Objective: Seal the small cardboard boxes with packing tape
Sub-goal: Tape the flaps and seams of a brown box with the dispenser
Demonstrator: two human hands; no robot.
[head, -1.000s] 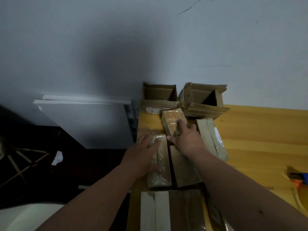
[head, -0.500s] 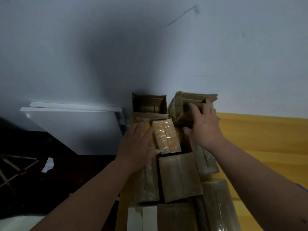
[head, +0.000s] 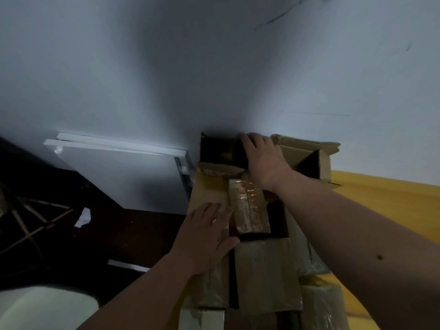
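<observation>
My left hand point(head: 206, 236) lies flat, fingers spread, pressing a taped box point(head: 209, 277) at the table's point(head: 385, 201) left edge. My right hand point(head: 263, 160) reaches to an open cardboard box point(head: 220, 151) against the wall, fingers curled over its right wall in a loose grip; its inside is dark. Between them sit 2 more sealed boxes, 1 glossy with tape point(head: 248, 208), 1 plain point(head: 266, 275).
</observation>
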